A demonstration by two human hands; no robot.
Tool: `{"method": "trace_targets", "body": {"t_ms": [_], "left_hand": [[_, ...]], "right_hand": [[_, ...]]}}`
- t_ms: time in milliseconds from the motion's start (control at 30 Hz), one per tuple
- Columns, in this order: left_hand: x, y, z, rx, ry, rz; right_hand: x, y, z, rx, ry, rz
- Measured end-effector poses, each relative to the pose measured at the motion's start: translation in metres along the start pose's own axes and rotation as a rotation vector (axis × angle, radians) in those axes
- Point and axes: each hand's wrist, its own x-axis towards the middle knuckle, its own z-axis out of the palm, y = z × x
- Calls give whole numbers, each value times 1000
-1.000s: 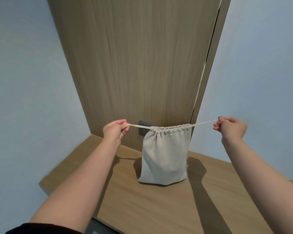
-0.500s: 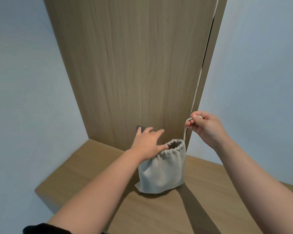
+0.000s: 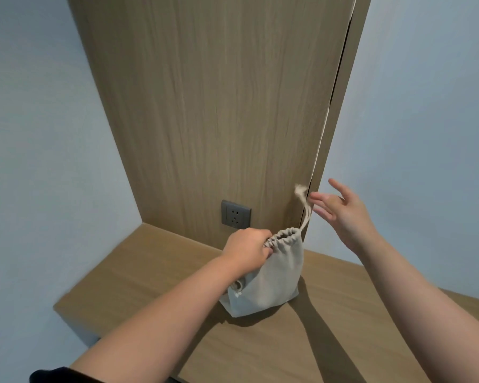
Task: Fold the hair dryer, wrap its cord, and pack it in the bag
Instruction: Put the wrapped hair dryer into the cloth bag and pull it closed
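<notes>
**Bag** (image 3: 268, 277): beige cloth, drawstring type. It is stood upright on a wooden shelf (image 3: 150, 272), close against the wood-grain panel (image 3: 219, 106) behind it. The mouth is gathered into pleats, with a small opening left at the top. The contents are hidden by the cloth.

**Right drawstring** (image 3: 304, 208): it is seen rising from the right side of the mouth, loose in the air and blurred. Its frayed end is near the edge of the panel.

**Left drawstring** (image 3: 237, 286): it is looped against the bag's left face, below the wrist, and partly covered by the forearm.

**Left hand** (image 3: 246, 251): it is clenched round the gathered neck of the bag on its left side.

**Right hand** (image 3: 340, 214): it is held in the air to the right of the bag and above its mouth, with the fingers spread and straight and nothing grasped. The loose drawstring lies just beside its fingertips, and no contact can be made out.

**Wall socket** (image 3: 236, 214): grey, set into the panel above and to the left of the bag's mouth.

**Surroundings:** pale blue walls (image 3: 39, 161) are seen on both sides of the panel. A dark sleeve (image 3: 56, 375) is visible at the lower left edge. Arm shadows are cast across the shelf.
</notes>
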Motion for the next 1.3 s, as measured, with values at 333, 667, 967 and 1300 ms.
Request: {"method": "trace_targets", "body": {"t_ms": [333, 667, 967, 1300], "left_hand": [[1, -7, 2, -38, 26, 32], [-8, -20, -7, 51, 163, 158], [-64, -24, 12, -44, 251, -99], [-49, -14, 20, -271, 142, -441]], "right_hand": [[-43, 49, 9, -806, 59, 22], [-27, 54, 42, -538, 200, 60], [-11, 68, 39, -459, 331, 56], [-12, 73, 36, -346, 321, 58]]}}
